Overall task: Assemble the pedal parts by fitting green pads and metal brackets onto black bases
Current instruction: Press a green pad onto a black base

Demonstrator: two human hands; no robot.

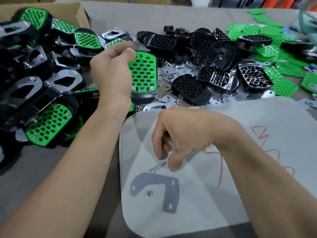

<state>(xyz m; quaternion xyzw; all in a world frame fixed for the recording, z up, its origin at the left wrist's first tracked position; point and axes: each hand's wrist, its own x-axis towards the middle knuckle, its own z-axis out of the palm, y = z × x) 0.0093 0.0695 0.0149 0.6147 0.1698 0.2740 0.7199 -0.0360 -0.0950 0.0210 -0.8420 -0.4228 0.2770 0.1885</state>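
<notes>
Many finished pedals lay piled left; bare bases remained. Your blurred left hand perhaps held another pedal; your right hand curled narrowly over a bolt, gripping nothing.

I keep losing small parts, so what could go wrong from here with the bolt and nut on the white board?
The bolt lies loose on the smooth board, right under the fingers of your right hand. A fumbled pinch might roll it toward the edge. The small nut sits unsecured inside the bracket's curve, so a brush from your hand or the bracket might knock it away.
</notes>
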